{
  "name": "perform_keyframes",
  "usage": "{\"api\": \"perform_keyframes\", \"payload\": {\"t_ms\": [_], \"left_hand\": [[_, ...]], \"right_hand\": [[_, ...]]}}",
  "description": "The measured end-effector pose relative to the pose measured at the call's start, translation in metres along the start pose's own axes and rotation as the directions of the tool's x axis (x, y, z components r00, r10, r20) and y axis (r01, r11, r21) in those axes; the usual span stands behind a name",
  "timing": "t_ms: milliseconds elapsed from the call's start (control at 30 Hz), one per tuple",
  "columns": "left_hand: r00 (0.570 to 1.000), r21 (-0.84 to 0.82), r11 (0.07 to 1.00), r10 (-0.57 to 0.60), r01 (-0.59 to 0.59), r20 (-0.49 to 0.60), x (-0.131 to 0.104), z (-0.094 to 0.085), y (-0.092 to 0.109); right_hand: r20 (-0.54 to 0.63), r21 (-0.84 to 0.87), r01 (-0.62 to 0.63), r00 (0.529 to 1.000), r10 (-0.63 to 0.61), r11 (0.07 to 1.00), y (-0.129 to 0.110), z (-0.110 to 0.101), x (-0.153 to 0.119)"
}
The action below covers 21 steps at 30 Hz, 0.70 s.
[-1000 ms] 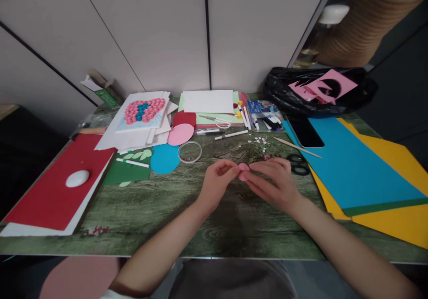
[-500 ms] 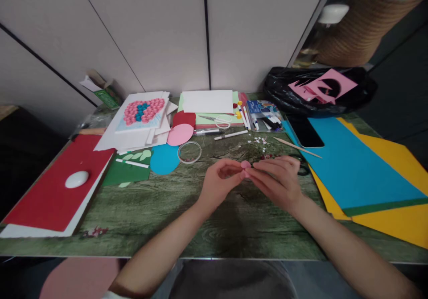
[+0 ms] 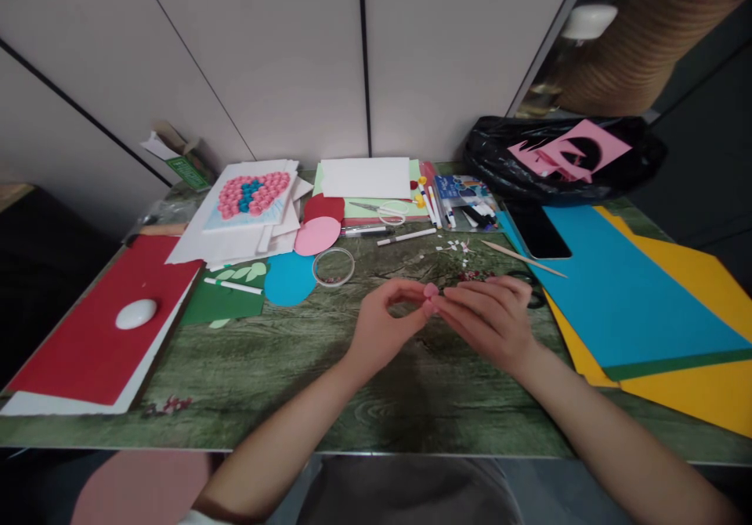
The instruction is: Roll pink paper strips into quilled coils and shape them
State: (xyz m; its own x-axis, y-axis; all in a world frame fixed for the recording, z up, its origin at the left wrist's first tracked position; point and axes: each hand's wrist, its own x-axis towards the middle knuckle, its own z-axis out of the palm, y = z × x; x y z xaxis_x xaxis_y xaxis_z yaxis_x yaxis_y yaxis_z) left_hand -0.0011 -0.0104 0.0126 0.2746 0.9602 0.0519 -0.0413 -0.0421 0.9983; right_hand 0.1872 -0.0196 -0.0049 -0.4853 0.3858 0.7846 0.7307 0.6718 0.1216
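Above the middle of the wooden table, a small curled pink paper piece (image 3: 431, 291) sits between my two hands. My left hand (image 3: 388, 317) pinches it from the left with thumb and fingers. From the right, my right hand (image 3: 490, 313) is closed at the same piece with its fingertips. A small dark bit shows by those fingertips, too small to name. Behind my right hand lie dark-handled scissors (image 3: 536, 294), partly covered by it. Small reddish scraps (image 3: 475, 275) lie just beyond its fingers, and a clear ring (image 3: 333, 267) rests beyond my left hand.
Left are a red sheet (image 3: 99, 337) with a white oval object (image 3: 136, 314), and a picture of pink and blue paper rosettes (image 3: 254, 196). White-handled scissors (image 3: 392, 211) and markers lie behind. Right are a blue sheet (image 3: 634, 290), a phone (image 3: 537, 229) and a wooden stick (image 3: 522, 258).
My right fingers have shifted slightly around the pink piece, and more reddish scraps show behind them. My left hand keeps its pinch, almost still.
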Motion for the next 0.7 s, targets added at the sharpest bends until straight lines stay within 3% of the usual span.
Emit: {"api": "perform_keyframes", "payload": {"t_ms": [167,300,700], "left_hand": [[0.982,-0.198,0.962,-0.174,0.186,0.075,0.0025,-0.0003,-0.0034],[0.96,-0.262,0.925,-0.258,0.277,0.106,0.0033,0.0004,-0.0046],[0.972,-0.105,0.968,-0.22,0.228,0.087,0.0024,-0.0022,-0.0049]], "right_hand": [[-0.004,0.012,-0.028,1.0,0.028,1.0,0.0006,0.0015,-0.0026],[-0.007,0.027,-0.025,1.0,0.026,0.999,0.0013,0.001,-0.0012],[-0.025,-0.014,0.007,1.0,-0.007,1.0,0.0017,-0.0007,-0.0005]]}}
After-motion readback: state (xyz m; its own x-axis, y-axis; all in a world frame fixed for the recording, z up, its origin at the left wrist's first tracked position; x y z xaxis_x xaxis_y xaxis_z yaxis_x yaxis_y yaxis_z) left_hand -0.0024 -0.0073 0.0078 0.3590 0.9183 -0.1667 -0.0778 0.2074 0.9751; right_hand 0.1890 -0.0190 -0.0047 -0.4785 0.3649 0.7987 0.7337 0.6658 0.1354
